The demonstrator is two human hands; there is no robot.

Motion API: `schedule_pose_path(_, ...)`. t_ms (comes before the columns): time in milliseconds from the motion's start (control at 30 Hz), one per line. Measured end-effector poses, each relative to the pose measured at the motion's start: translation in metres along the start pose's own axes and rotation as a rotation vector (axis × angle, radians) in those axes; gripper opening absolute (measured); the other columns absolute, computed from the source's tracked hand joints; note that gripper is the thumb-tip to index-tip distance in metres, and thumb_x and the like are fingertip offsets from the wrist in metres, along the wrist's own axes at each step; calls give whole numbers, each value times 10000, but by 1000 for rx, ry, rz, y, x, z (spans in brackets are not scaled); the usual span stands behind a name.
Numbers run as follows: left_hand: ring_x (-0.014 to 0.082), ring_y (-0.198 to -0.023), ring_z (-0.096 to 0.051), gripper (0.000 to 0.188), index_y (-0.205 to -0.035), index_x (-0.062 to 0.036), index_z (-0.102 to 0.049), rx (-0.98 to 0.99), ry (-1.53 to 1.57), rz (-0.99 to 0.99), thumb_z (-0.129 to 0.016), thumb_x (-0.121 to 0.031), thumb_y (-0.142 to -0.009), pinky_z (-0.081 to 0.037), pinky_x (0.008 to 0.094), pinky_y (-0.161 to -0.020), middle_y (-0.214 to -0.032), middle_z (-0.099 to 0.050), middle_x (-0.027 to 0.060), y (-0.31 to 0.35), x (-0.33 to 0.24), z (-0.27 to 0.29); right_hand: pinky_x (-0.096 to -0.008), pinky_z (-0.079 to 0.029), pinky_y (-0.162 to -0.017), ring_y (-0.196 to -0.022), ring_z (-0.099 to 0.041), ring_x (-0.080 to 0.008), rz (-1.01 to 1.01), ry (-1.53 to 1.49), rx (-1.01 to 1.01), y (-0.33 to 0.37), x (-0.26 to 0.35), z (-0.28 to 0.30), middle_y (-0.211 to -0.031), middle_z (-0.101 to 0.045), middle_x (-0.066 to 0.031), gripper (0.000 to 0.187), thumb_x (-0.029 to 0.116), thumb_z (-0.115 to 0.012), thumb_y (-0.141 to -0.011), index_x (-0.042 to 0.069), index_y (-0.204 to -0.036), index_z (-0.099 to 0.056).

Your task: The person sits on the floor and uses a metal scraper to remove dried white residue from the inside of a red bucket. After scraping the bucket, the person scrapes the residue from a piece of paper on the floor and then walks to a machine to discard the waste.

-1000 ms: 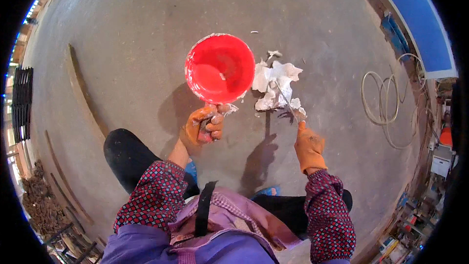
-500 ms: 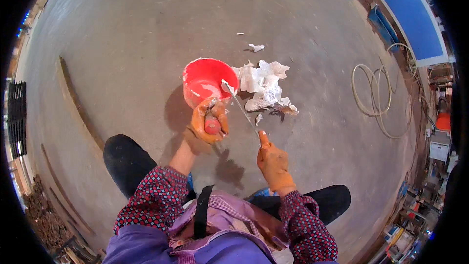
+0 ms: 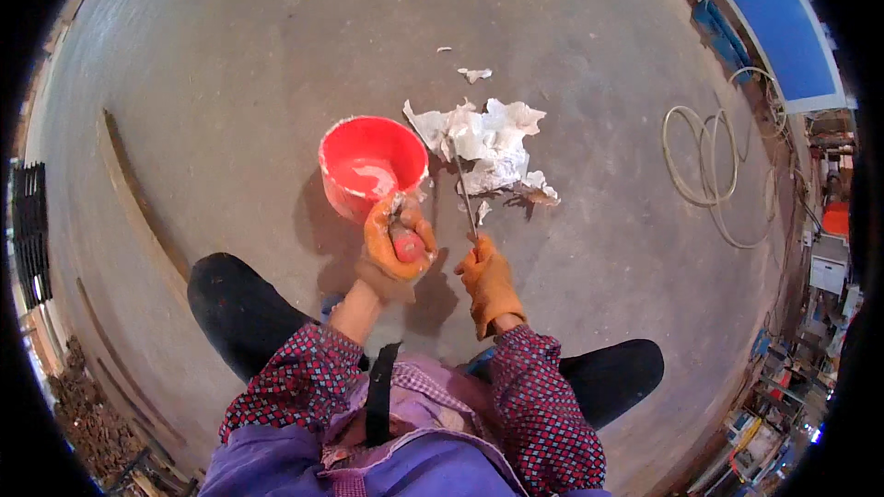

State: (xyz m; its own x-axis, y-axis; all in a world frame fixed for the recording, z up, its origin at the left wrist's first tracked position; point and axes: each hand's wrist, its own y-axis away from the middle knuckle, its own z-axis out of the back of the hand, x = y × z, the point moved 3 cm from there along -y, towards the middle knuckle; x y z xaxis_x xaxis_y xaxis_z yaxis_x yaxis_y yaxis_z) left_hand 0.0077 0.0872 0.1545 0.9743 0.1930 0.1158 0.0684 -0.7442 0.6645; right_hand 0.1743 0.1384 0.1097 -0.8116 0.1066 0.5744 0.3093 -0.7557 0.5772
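Round red pot [image 3: 371, 164], slender tool [image 3: 466, 197], jagged white scraps [image 3: 495, 143]

Right: pale hose [image 3: 709, 202] — coiled | upper right: blue panel [image 3: 769, 14] — white-framed | left: curved wooden strip [image 3: 134, 198], dark slatted stack [image 3: 30, 230]

No words, labels, brands, numbers or signs can be read in the head view. Just past three o'clock, near the rim, a small white box [image 3: 827, 274] is too small and blurred to tell whether its face bears print, and the same holds for the jumbled clutter [image 3: 760, 442] at about four o'clock. On the blue panel [image 3: 773, 23] at two o'clock, and on the red pot [image 3: 373, 155] a little off the middle between ten and eleven o'clock, no lettering can be made out.
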Motion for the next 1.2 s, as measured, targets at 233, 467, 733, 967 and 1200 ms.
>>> schedule_pose_path(233, 42, -607, -539, 213, -1036, -99, -602, -2, -82, -107, -616, -263, -900, -516, 268, -575, -747, -561, -86, -10, -22, 12, -217, -352, -460, -478, -448, -70, -153, -719, 286, 68, 41, 38, -769, -661, -64, 378, 272, -456, -966, 37, -1240, -566)
schedule_pose_path(467, 47, -611, -539, 282, -1084, -77, -601, 92, -190, -74, -605, -306, -918, -505, 260, -597, -783, -574, -74, -17, -14, 11, -226, -363, -454, -461, -455, -78, -189, -602, 122, 61, 40, 44, -760, -672, -76, 382, 255, -416, -971, 33, -1231, -586)
schedule_pose_path(733, 66, -636, -518, 349, -1178, -63, -568, 81, -369, -175, -555, -308, -930, -470, 285, -588, -800, -553, -43, -37, -25, 21, -405, -508, -690, -767, -639, -309, 186, -49, -58, 81, 14, 47, -877, -670, -170, 359, 240, -498, -927, 78, -1238, -578)
schedule_pose_path(967, 111, -619, -538, 338, -1139, -57, -594, -58, -690, -274, -590, -293, -898, -466, 292, -542, -802, -564, 17, -43, -21, 30, -472, -504, -766, -916, -638, -389, 180, 207, -44, 79, 34, 49, -994, -671, -185, 347, 246, -515, -926, 104, -1239, -557)
schedule_pose_path(1200, 139, -572, -588, 286, -1069, -105, -623, -231, -913, -397, -651, -287, -851, -430, 298, -447, -780, -641, 47, -50, -20, 43, -476, -500, -718, -831, -646, -388, 127, 106, 5, 73, 33, 39, -890, -667, -197, 292, 244, -505, -926, 110, -1176, -576)
